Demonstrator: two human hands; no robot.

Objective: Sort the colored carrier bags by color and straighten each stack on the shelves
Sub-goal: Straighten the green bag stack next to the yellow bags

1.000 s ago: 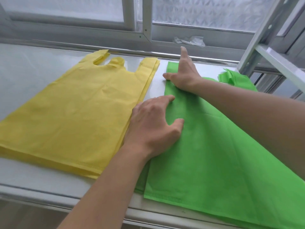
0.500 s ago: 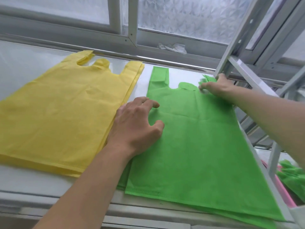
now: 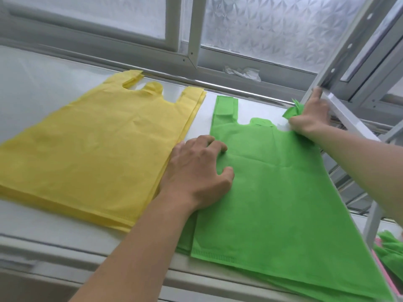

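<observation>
Green stack (image 3: 283,192): left hand (image 3: 196,171) presses it, fingers spread.
Right hand (image 3: 309,120): fingers pinch the crumpled handle (image 3: 293,110).
Risk: tugging may skew the layers.

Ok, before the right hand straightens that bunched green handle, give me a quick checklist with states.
1. Left hand pins green stack: ok.
2. Right hand grips crumpled handle: ok.
3. Left green handle lies flat: ok.
4. Green stack edges aligned: not ok, lower bags stick out at the bottom.
5. Yellow stack apart from green: ok.
6. Handle clear of shelf post: cannot tell.
</observation>
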